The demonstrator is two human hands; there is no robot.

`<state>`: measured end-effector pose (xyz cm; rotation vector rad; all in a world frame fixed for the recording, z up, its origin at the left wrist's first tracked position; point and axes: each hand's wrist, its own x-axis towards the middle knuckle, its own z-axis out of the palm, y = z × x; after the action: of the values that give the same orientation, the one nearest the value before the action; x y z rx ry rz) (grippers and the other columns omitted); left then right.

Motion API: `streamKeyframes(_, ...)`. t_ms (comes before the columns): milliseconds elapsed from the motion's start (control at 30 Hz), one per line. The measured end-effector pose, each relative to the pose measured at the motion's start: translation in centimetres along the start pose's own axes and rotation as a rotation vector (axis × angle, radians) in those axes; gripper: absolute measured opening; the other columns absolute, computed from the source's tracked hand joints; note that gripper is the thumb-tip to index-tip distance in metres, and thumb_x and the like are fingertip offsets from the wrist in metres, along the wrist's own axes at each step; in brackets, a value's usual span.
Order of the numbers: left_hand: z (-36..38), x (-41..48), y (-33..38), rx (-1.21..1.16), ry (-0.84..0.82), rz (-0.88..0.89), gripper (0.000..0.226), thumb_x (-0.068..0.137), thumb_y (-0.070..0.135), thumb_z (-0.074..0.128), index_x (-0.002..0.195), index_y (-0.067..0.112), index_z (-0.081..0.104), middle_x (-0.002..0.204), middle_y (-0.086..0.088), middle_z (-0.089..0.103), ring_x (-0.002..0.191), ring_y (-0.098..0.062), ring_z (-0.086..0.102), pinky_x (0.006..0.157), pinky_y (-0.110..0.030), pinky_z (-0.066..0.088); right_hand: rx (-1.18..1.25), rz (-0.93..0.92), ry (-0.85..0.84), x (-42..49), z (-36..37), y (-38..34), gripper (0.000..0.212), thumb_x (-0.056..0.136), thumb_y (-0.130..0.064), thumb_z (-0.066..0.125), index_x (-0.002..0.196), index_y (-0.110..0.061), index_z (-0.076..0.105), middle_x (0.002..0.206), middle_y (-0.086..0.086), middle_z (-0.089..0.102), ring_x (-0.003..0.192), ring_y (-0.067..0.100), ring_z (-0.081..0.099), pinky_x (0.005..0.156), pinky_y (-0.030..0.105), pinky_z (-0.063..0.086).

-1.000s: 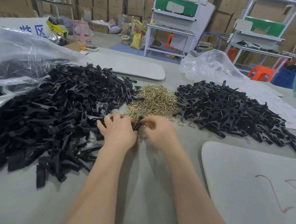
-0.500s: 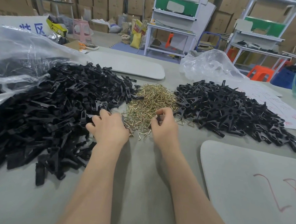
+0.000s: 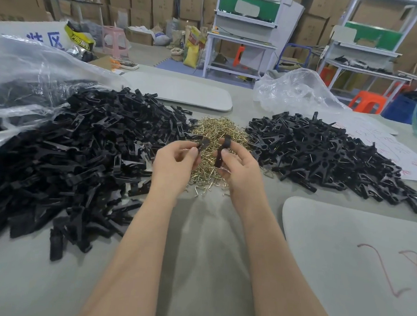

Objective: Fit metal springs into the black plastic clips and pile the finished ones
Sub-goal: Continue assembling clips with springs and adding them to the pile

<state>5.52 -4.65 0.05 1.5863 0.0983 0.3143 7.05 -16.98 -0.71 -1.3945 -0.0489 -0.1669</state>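
My left hand [image 3: 175,163] pinches a black clip half [image 3: 204,142] above the table. My right hand [image 3: 241,167] grips a second black clip half [image 3: 222,150], held nearly upright. The two pieces are a small gap apart, raised over the heap of brass-coloured metal springs [image 3: 219,131]. A large pile of loose black clip halves [image 3: 79,153] lies on the left. On the right lies the pile of assembled clips [image 3: 331,156], with spring wires showing in them.
A clear plastic bag [image 3: 23,78] of more black parts sits far left, and an empty crumpled bag [image 3: 298,92] lies behind the right pile. Grey boards lie at the back [image 3: 182,92] and front right [image 3: 357,267]. Papers [image 3: 400,156] lie at the right edge.
Both hands were low at the piles' edges half a second ago. They have since lifted, each holding a black clip half, and come closer together over the springs.
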Motion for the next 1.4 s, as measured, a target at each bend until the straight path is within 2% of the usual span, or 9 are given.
streamKeyframes(200, 0.9, 0.1, -0.5, -0.291, -0.095, -0.222, 0.013, 0.095, 0.009, 0.054, 0.103, 0.01, 0.065, 0.079, 0.003, 0.065, 0.07, -0.005, 0.057, 0.068, -0.019, 0.047, 0.025, -0.021, -0.029, -0.3, 0.4, 0.0, 0.011, 0.094, -0.007, 0.056, 0.095, -0.018, 0.058, 0.072, -0.007, 0.071, 0.074, 0.007, 0.065, 0.065, 0.02, 0.05)
streamKeyframes(333, 1.4, -0.2, -0.5, -0.169, -0.094, -0.14, 0.015, 0.096, 0.014, 0.054, 0.09, 0.024, 0.063, 0.076, 0.008, 0.061, 0.069, -0.002, 0.053, 0.068, -0.016, 0.043, -0.062, -0.066, -0.009, -0.3, 0.6, 0.1, 0.015, 0.094, -0.005, 0.055, 0.091, -0.02, 0.059, 0.078, -0.003, 0.068, 0.07, 0.004, 0.064, 0.063, 0.018, 0.051)
streamKeyframes(533, 1.6, -0.3, -0.5, 0.077, -0.18, 0.002, 0.023, 0.093, 0.007, 0.056, 0.099, 0.027, 0.066, 0.093, 0.004, 0.068, 0.095, -0.018, 0.063, 0.096, -0.039, 0.048, 0.053, -0.03, 0.004, -0.3, 0.2, -0.1, 0.017, 0.094, -0.003, 0.054, 0.099, -0.018, 0.061, 0.078, -0.002, 0.069, 0.072, 0.007, 0.064, 0.07, 0.021, 0.054)
streamKeyframes(667, 1.4, 0.0, -0.9, 0.056, -0.101, -0.027, 0.024, 0.094, 0.012, 0.055, 0.113, 0.026, 0.06, 0.092, -0.013, 0.069, 0.09, -0.026, 0.066, 0.092, -0.047, 0.051, -0.004, -0.057, -0.036, -0.4, 0.1, -0.2, 0.021, 0.093, -0.003, 0.056, 0.097, -0.022, 0.062, 0.074, -0.007, 0.071, 0.072, 0.004, 0.064, 0.066, 0.018, 0.052)
streamKeyframes(833, 1.3, -0.1, -0.8, -0.034, -0.044, -0.013, 0.019, 0.092, 0.016, 0.056, 0.085, 0.032, 0.064, 0.07, -0.002, 0.067, 0.066, -0.016, 0.059, 0.07, -0.037, 0.05, -0.169, -0.176, -0.072, -0.7, 0.4, -0.5, 0.033, 0.095, 0.0, 0.05, 0.098, -0.029, 0.064, 0.085, -0.013, 0.071, 0.08, 0.001, 0.064, 0.077, 0.019, 0.052)
streamKeyframes(1000, 1.4, -0.3, -0.2, -0.194, -0.176, 0.058, 0.009, 0.091, 0.02, 0.061, 0.098, 0.019, 0.067, 0.069, 0.007, 0.07, 0.065, -0.002, 0.064, 0.065, -0.017, 0.051, 0.015, -0.064, -0.062, -0.8, 0.5, -1.0, 0.028, 0.097, 0.0, 0.045, 0.108, -0.014, 0.066, 0.103, 0.011, 0.069, 0.088, 0.019, 0.066, 0.085, 0.035, 0.054)
streamKeyframes(1100, 1.4, -0.4, -0.2, -0.139, -0.247, 0.108, 0.018, 0.089, 0.009, 0.063, 0.105, 0.016, 0.068, 0.076, 0.007, 0.07, 0.073, -0.001, 0.064, 0.073, -0.018, 0.052, 0.181, 0.018, -0.058, -0.5, 0.2, -1.1, 0.025, 0.099, -0.002, 0.043, 0.102, -0.01, 0.066, 0.093, 0.009, 0.069, 0.088, 0.022, 0.063, 0.086, 0.035, 0.052)
streamKeyframes(1233, 1.4, -0.2, -0.4, 0.045, -0.169, 0.181, 0.018, 0.092, 0.011, 0.058, 0.089, 0.028, 0.065, 0.085, 0.002, 0.069, 0.08, -0.009, 0.061, 0.077, -0.025, 0.049, -0.114, -0.101, -0.061, -0.8, 0.2, -0.9, 0.026, 0.1, -0.01, 0.045, 0.09, -0.014, 0.068, 0.077, 0.006, 0.059, 0.074, 0.017, 0.049, 0.071, 0.031, 0.045)
streamKeyframes(1400, 1.3, 0.2, -0.8, 0.187, -0.136, 0.162, 0.013, 0.095, 0.021, 0.054, 0.104, 0.019, 0.065, 0.104, -0.002, 0.065, 0.098, -0.017, 0.061, 0.091, -0.034, 0.048, -0.47, -0.255, -0.115, -0.8, 0.0, -1.1, 0.024, 0.096, -0.01, 0.051, 0.094, -0.028, 0.068, 0.078, -0.001, 0.061, 0.071, 0.012, 0.05, 0.073, 0.039, 0.045)
